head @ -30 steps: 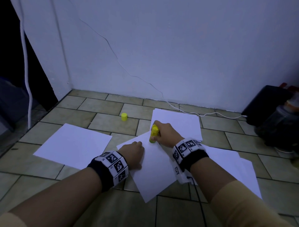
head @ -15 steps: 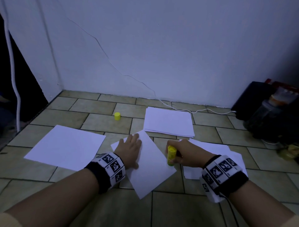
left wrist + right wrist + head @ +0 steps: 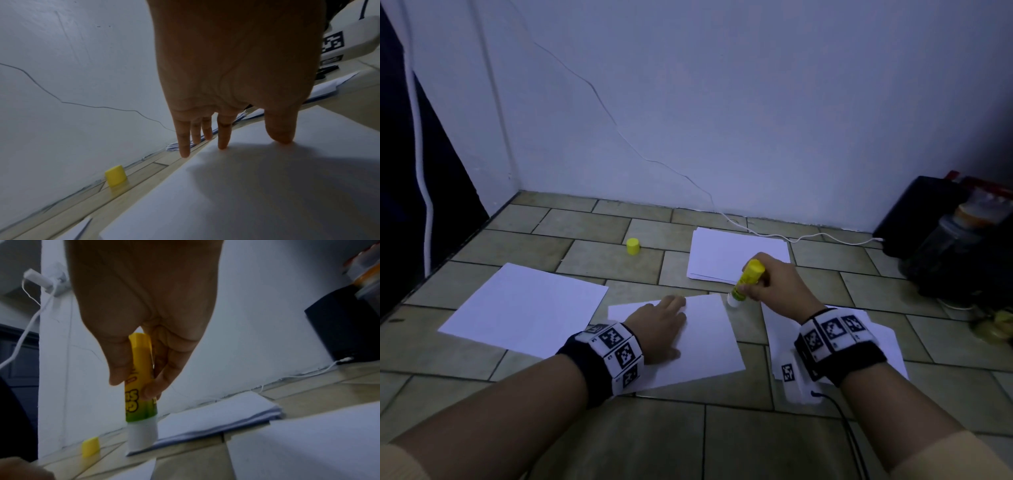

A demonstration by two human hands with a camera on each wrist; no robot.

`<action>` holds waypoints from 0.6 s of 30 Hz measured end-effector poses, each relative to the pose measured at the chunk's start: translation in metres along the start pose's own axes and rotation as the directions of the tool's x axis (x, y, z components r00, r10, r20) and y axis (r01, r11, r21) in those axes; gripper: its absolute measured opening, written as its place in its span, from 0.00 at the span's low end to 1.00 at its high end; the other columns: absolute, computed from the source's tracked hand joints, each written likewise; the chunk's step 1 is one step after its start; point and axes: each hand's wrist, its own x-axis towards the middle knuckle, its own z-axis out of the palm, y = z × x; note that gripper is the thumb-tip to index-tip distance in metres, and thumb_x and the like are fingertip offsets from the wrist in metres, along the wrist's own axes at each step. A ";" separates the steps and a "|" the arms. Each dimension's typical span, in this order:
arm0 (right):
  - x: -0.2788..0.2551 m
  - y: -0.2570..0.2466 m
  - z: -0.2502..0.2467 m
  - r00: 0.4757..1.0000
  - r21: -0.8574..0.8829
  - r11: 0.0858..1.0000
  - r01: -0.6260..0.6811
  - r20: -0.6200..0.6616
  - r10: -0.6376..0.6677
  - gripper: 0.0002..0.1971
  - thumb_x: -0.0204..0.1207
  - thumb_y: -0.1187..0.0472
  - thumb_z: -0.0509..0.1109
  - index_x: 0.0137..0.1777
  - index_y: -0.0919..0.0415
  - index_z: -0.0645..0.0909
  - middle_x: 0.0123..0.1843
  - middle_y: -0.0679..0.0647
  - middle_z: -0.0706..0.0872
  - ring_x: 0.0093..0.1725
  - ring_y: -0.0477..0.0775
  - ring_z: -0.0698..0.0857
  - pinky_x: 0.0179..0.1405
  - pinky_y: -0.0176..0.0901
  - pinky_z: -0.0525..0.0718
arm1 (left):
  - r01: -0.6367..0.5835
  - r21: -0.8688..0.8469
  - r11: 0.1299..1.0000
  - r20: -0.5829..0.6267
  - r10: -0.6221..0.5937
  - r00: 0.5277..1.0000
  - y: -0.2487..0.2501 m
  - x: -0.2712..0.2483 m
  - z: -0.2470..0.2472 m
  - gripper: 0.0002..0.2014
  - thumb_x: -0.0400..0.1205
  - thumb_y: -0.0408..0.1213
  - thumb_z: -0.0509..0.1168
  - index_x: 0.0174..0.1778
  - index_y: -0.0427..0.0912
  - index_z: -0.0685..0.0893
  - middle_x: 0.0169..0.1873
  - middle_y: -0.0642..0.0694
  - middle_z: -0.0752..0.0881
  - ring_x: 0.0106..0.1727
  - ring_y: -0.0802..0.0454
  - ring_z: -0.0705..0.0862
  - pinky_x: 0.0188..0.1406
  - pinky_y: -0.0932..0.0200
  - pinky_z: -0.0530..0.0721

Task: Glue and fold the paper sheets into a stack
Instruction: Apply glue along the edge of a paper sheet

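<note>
A white paper sheet [image 3: 705, 339] lies on the tiled floor in front of me. My left hand [image 3: 659, 325] rests flat on it with fingers straight, fingertips [image 3: 223, 144] near its far edge. My right hand [image 3: 770, 286] grips a yellow glue stick [image 3: 746, 279] pointing down, its white tip [image 3: 141, 436] at the sheet's far right corner. Thumb and fingers [image 3: 121, 360] pinch the tube [image 3: 141, 378]. The yellow cap [image 3: 633, 246] stands apart on the floor, also visible as the cap [image 3: 115, 177] in the left wrist view.
A stack of white sheets [image 3: 736, 255] lies beyond the glue stick. One sheet [image 3: 524, 308] lies at left, more sheets [image 3: 883, 339] under my right wrist. A white cable [image 3: 774, 234] runs along the wall. Dark containers [image 3: 945, 246] stand at right.
My right hand moved the glue stick from the sheet's near right edge up to its far right corner. The left hand stayed pressed on the sheet, and the view shifted.
</note>
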 end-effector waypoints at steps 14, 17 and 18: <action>0.038 -0.022 0.056 0.982 -0.068 0.981 -0.183 0.039 0.186 0.14 0.73 0.66 0.72 0.57 0.65 0.76 0.55 0.64 0.84 0.54 0.63 0.82 0.49 0.47 0.80 | 0.106 -0.144 0.984 0.038 -0.102 0.994 0.006 0.014 0.004 0.30 0.81 0.52 0.65 0.72 0.37 0.67 0.72 0.40 0.67 0.71 0.42 0.68 0.66 0.43 0.76; 0.027 -0.025 0.048 0.978 -0.191 0.967 -0.167 0.095 0.187 0.15 0.73 0.67 0.72 0.58 0.67 0.76 0.56 0.65 0.83 0.56 0.63 0.81 0.48 0.46 0.79 | 0.105 -0.143 0.984 0.033 -0.101 0.994 0.003 0.016 0.001 0.32 0.79 0.54 0.67 0.72 0.38 0.67 0.71 0.41 0.68 0.71 0.43 0.68 0.66 0.44 0.76; 0.021 -0.025 0.046 0.977 -0.209 0.964 -0.162 0.106 0.187 0.15 0.73 0.67 0.71 0.58 0.67 0.76 0.55 0.65 0.83 0.56 0.64 0.81 0.48 0.46 0.79 | 0.101 -0.140 0.985 0.033 -0.098 0.995 0.002 0.016 0.001 0.32 0.79 0.54 0.67 0.72 0.38 0.67 0.71 0.41 0.68 0.71 0.43 0.68 0.66 0.44 0.76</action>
